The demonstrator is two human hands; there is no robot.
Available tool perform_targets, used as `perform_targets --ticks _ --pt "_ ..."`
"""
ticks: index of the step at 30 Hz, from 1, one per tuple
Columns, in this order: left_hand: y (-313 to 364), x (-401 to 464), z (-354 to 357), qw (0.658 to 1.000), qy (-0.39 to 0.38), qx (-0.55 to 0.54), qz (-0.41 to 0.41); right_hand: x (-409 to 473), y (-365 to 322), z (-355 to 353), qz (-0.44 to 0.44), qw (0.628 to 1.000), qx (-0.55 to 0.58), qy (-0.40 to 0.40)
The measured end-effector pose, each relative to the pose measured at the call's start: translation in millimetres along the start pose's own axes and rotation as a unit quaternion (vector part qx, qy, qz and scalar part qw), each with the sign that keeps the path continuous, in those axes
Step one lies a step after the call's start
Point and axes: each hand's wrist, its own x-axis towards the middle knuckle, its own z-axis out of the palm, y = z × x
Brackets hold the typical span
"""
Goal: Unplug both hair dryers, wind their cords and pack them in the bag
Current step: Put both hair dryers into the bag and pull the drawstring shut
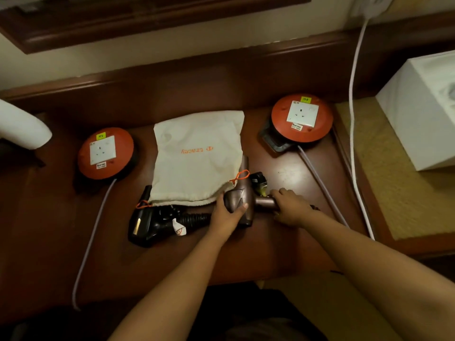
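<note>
Bronze hair dryer (242, 200) lies centre frame, just below-right of the bag (197, 156). Left hand (227, 212) fingers wrap its head; right hand (291, 207) fingers curl round the handle w/ cord end. Black dryer (157, 222) at lower left of the bag, cord bunched. Both sockets look empty. Next, I'd judge: keep cord loops tight vs handle, open the bag mouth, slide it in head first.

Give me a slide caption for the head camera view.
Both hands grip a bronze hair dryer beside a cloth bag.
</note>
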Motion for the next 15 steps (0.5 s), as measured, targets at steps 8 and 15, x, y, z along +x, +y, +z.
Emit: perform_targets --ticks 8,15 --pt "6 0 9 0.996 -0.042 -0.07 -0.046 1 4 -8 0.039 0.996 0.063 -0.053" --pt "2 5 9 0.996 -0.05 -0.052 -0.046 -6 0 -26 0.07 0.945 0.29 -0.134"
